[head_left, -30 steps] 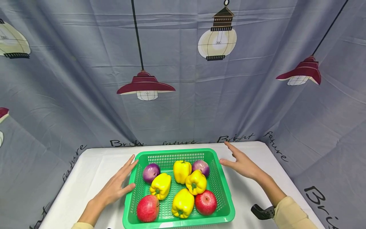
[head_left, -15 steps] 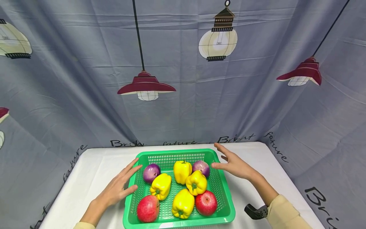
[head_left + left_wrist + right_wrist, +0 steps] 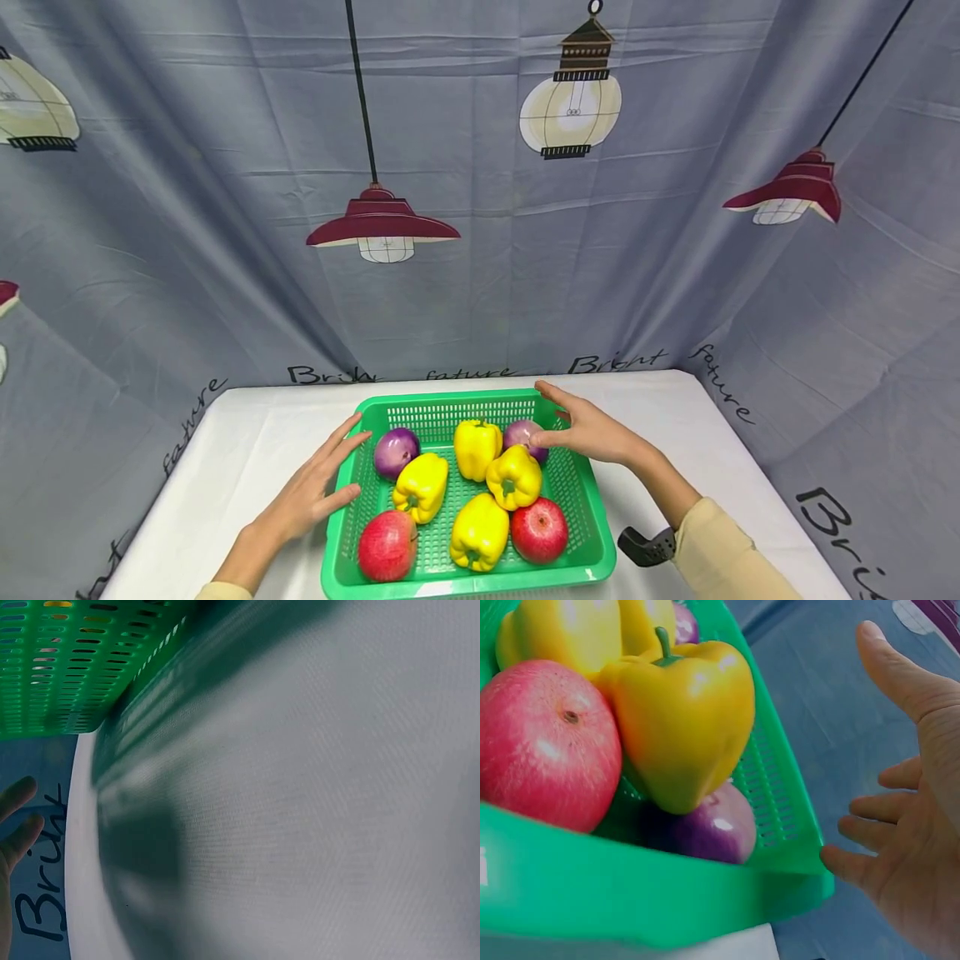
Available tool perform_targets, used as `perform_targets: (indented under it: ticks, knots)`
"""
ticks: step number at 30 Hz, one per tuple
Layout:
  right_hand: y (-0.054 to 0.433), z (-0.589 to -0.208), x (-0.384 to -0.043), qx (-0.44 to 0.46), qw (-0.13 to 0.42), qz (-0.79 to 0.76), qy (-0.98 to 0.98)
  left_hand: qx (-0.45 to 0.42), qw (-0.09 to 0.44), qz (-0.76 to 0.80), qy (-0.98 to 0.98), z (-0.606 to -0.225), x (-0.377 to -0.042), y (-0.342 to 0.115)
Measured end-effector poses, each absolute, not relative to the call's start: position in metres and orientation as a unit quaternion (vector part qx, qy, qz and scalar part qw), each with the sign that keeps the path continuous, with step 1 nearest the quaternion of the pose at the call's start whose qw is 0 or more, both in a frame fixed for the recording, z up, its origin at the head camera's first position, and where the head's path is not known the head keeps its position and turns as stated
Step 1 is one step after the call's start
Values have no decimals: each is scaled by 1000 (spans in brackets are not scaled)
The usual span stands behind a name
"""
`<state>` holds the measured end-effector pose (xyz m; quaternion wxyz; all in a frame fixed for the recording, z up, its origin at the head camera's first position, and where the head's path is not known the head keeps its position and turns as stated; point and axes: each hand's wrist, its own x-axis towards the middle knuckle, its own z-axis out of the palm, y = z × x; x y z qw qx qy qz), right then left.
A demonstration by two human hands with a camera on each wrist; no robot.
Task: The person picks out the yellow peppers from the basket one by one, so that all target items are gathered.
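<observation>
While the left hand point(image 3: 303, 492) stays spread beside the green basket point(image 3: 598, 508), I see the right hand point(image 3: 588, 429), fingers apart and holding nothing, has come in toward the purple onion point(image 3: 516, 433) at the basket's far right, seemingly bringing it within reach.

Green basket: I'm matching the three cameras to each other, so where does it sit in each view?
Head: the green basket at bottom centre.
Left wrist: the green basket in the upper-left corner, only partly shown.
Right wrist: the green basket across the left and centre, cut off at left.
Shared landmark: the blue-grey backdrop, visible in all three.
</observation>
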<state>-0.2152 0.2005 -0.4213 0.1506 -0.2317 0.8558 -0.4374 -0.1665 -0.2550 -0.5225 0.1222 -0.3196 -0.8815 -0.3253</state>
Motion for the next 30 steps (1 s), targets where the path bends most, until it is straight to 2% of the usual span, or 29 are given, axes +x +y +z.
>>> perform_targets:
  ticks: [6,30]
  knots:
    - [192,-429,-214,-248,177,-431,850,-322,119,-318,-884,-523,-167,-255]
    - [172,-446,-210,-292,219,-391,845,-311,112,-308,-892,-522,-164,-256]
